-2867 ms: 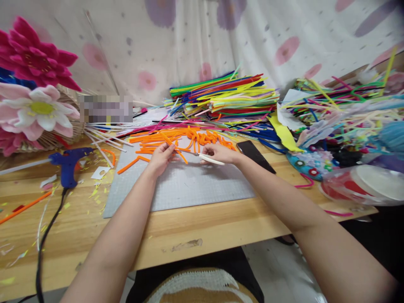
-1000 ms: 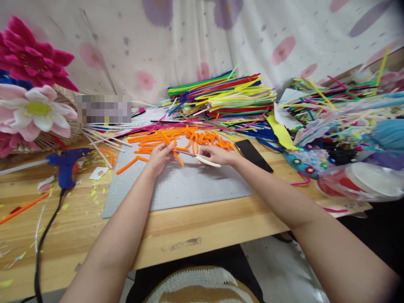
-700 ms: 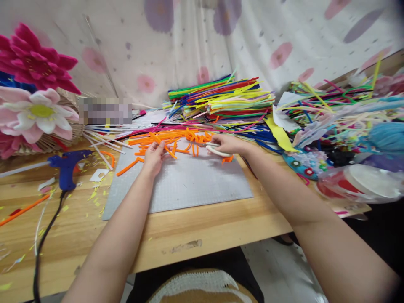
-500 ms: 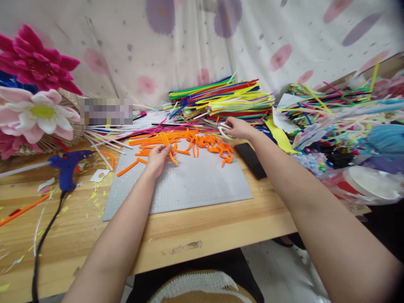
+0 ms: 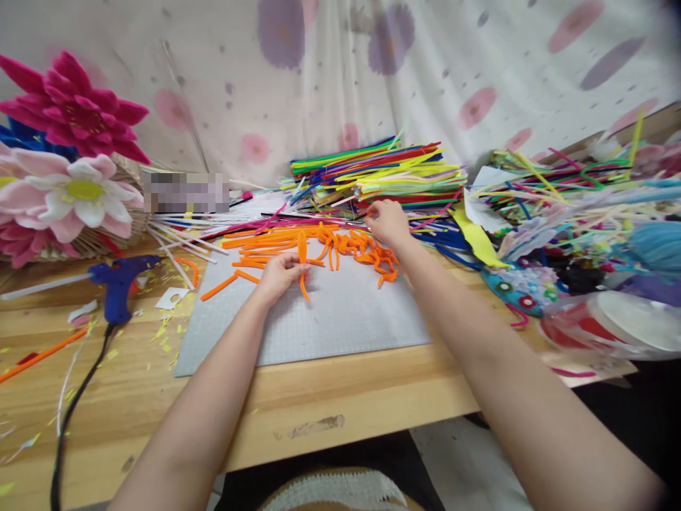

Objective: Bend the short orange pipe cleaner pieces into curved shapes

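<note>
Head view: your left hand (image 5: 281, 275) pinches one folded orange piece (image 5: 302, 248) over the middle of the cutting mat (image 5: 330, 330), loop up and tail down, so I'd call that one part-worked. Your right hand (image 5: 389, 223) is near the mat's back edge, in front of the multicoloured bundle (image 5: 399, 169) behind the mat; fingertips are small and partly hidden, can't tell if they grip anything. My read: bent orange pieces (image 5: 345, 243) on the mat's back right look done, straight orange stems (image 5: 266, 236) toward its back left look unworked, so partway.
</note>
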A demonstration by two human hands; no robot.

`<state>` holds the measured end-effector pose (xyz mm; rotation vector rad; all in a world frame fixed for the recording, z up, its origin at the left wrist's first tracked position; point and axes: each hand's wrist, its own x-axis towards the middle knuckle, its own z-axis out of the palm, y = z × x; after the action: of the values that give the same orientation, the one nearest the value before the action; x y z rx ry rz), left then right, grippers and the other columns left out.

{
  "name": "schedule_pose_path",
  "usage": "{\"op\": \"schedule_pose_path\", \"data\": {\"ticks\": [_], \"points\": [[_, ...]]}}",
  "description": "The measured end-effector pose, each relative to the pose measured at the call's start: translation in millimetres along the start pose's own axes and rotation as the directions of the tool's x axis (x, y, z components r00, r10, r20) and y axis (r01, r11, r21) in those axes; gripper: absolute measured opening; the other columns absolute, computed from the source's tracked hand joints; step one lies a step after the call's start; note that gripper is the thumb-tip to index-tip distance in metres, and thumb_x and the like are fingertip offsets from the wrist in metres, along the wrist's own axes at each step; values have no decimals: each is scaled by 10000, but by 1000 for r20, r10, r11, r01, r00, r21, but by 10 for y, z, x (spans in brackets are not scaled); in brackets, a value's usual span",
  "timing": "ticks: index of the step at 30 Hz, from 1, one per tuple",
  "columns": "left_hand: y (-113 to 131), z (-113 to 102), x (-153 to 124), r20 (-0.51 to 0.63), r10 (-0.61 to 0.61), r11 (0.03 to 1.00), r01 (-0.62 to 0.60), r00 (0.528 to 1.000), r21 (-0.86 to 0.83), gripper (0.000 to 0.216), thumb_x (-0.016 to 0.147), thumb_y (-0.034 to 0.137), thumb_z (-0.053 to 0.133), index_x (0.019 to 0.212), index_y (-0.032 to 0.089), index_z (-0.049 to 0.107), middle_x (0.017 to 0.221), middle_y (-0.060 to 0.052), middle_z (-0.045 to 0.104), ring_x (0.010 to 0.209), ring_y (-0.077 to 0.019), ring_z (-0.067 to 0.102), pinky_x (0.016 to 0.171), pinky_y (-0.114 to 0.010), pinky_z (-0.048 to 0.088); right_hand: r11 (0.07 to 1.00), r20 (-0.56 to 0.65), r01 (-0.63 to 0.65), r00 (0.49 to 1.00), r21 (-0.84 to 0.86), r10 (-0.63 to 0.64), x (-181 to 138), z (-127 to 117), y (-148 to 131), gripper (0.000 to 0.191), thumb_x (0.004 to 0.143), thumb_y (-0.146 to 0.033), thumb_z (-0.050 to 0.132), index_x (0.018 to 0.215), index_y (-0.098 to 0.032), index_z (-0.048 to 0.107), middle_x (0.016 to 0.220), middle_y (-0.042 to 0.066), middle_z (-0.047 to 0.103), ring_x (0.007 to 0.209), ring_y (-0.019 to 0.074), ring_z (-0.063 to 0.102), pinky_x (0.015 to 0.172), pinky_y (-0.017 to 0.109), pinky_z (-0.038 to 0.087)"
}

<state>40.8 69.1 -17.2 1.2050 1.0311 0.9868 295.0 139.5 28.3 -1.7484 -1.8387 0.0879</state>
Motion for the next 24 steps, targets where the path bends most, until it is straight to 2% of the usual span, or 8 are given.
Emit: {"op": "schedule_pose_path", "data": {"ticks": [2, 4, 6, 10, 17, 21, 23, 24], "points": [[24, 47, -27, 37, -1, 999, -1, 999, 47, 312, 560, 365, 719, 744, 135, 614, 599, -2, 624, 541, -114, 573, 575, -246, 454, 935, 145, -41, 989, 352, -11, -205, 64, -293, 218, 728, -338, 560, 810, -142, 606, 811, 67, 602, 749, 148, 511, 688, 293, 393], [48, 94, -69, 83, -21, 997, 15, 996, 80, 320, 571, 375, 709, 771, 139, 624, 631, -16, 641, 574, -124, 587, 578, -245, 451, 750, 399, -171, 907, 639, -133, -433, 178, -543, 285, 735, -419, 534, 825, -157, 597, 789, 33, 599, 677, 114, 518, 622, 255, 405], [59, 128, -120, 136, -68, 993, 53, 988, 107, 331, 567, 377, 714, 785, 143, 625, 656, -29, 653, 616, -138, 604, 584, -247, 457, 568, 496, -306, 842, 764, -213, -631, 314, -697, 285, 686, -412, 591, 817, -159, 581, 766, 6, 583, 636, 88, 507, 586, 226, 397], [32, 141, -216, 152, -92, 993, 79, 984, 92, 365, 590, 407, 702, 845, 157, 625, 760, -43, 664, 712, -151, 616, 616, -261, 477, 353, 515, -440, 843, 826, -154, -834, 505, -758, 295, 602, -367, 675, 768, -156, 552, 669, -29, 551, 545, 61, 462, 506, 195, 353], [26, 125, -242, -36, 25, 993, -29, 999, -117, 286, 570, 365, 728, 760, 164, 654, 785, -26, 643, 706, -116, 577, 643, -231, 464, 117, 556, -544, 812, 831, -175, -933, 520, -787, 305, 688, -458, 605, 830, -190, 574, 760, -1, 601, 661, 87, 535, 605, 205, 421], [60, 114, -305, 54, 112, 957, -93, 992, -274, 243, 639, 362, 680, 778, 169, 630, 631, -3, 590, 581, -104, 537, 591, -249, 448, 139, 638, -636, 684, 759, -354, -1013, 513, -864, 321, 729, -495, 544, 788, -180, 562, 701, 6, 588, 643, 100, 535, 631, 234, 435], [60, 92, -348, 100, 115, 955, -82, 988, -286, 223, 645, 333, 676, 787, 170, 621, 627, -4, 586, 593, -110, 546, 607, -255, 452, 184, 639, -620, 677, 763, -366, -1038, 496, -887, 315, 698, -480, 582, 739, -171, 539, 612, -18, 540, 564, 86, 491, 574, 222, 410], [55, 77, -361, 90, 123, 953, -93, 988, -288, 226, 630, 303, 688, 802, 174, 620, 679, -11, 606, 640, -113, 561, 625, -246, 452, 211, 626, -591, 701, 778, -343, -1043, 485, -892, 311, 682, -469, 601, 713, -169, 525, 586, -28, 517, 538, 78, 469, 549, 212, 391]]}}
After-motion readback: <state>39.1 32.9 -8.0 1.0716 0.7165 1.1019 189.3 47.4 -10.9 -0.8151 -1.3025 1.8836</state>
